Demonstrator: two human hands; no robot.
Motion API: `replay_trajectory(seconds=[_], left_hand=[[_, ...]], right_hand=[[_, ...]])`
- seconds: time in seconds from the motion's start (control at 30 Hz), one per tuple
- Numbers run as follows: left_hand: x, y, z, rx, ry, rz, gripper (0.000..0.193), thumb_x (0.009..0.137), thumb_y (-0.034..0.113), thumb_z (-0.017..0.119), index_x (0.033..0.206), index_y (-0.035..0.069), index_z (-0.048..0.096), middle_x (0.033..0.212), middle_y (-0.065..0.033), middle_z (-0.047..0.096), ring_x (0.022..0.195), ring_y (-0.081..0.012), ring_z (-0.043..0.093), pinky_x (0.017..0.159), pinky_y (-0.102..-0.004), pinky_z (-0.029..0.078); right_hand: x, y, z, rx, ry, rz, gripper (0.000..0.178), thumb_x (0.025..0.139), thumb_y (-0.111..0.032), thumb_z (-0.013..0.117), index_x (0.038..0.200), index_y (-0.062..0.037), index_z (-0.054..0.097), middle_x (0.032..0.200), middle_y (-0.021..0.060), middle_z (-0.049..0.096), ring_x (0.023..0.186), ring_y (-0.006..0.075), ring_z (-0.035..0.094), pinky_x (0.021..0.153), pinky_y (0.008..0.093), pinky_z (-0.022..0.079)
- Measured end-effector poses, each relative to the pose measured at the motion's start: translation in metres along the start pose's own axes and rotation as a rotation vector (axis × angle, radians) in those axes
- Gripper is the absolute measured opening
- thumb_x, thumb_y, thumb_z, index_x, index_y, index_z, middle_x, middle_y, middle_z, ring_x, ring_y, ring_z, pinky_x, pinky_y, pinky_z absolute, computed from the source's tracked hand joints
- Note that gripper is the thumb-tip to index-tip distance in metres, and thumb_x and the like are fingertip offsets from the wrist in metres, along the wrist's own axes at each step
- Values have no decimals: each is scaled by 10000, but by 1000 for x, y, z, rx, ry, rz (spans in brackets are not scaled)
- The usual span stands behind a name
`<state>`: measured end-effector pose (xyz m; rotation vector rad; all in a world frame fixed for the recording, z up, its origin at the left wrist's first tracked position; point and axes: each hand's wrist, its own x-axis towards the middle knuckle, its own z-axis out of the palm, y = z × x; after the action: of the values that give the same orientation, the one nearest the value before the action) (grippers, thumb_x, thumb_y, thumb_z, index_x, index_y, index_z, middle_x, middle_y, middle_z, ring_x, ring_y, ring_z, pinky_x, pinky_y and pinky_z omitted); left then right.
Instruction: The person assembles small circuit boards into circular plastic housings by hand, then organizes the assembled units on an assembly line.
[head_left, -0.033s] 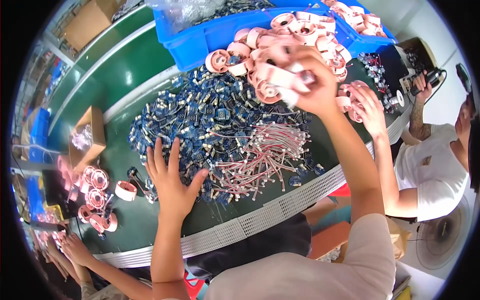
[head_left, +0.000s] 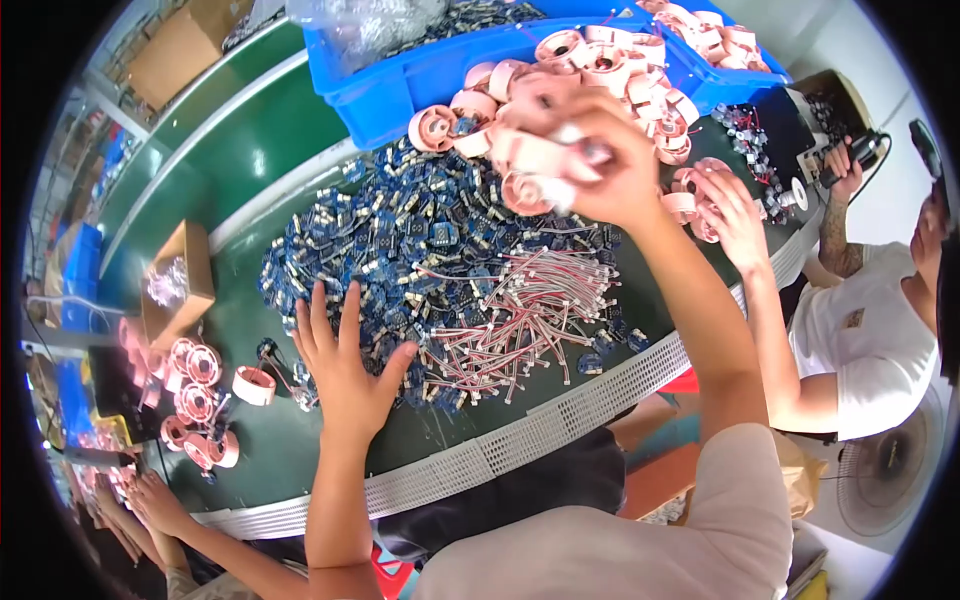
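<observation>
My left hand (head_left: 347, 372) lies with its fingers spread at the near left edge of a heap of small blue circuit boards (head_left: 385, 235). It holds nothing. Over the far side of the heap, my right hand (head_left: 622, 165) is curled round a pink plastic housing (head_left: 535, 150), blurred by motion, beside a pile of similar round housings (head_left: 610, 58). Something white shows near its fingers, too smeared to make out. A bundle of red and white connector cables (head_left: 520, 325) rests on the near right part of the boards.
Blue bins (head_left: 385, 105) line the far side of the green table (head_left: 450, 425). At left are loose pink housings (head_left: 197, 402) and a small cardboard box (head_left: 200, 285). On the right, a co-worker's hand (head_left: 735, 215) touches pink housings. Perforated white edging (head_left: 500, 455) borders the near side.
My right hand has shifted slightly left with the pink housing. My left hand keeps its place on the boards.
</observation>
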<state>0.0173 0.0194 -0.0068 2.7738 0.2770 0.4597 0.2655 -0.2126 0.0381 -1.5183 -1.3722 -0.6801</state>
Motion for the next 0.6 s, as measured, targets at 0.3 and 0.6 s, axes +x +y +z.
replay_trajectory(seconds=[0.3,0.6], left_hand=[[-4,6,-4,100,3,-4,726,740,387,693,1352,128,401,1420,-197,283,1298,-430,244,1051,-551,175],[-3,1,1,73,7,9,715,751,424,673,1348,134,406,1430,-198,272,1307,-439,225,1041,-585,161]], right_hand=[[36,5,104,-62,-330,-27,317,554,-228,760,738,-87,544,812,29,570,780,239,553,649,352,453],[57,-26,92,-39,-398,-51,426,592,-242,722,972,-68,639,1032,67,610,991,259,558,886,393,383]])
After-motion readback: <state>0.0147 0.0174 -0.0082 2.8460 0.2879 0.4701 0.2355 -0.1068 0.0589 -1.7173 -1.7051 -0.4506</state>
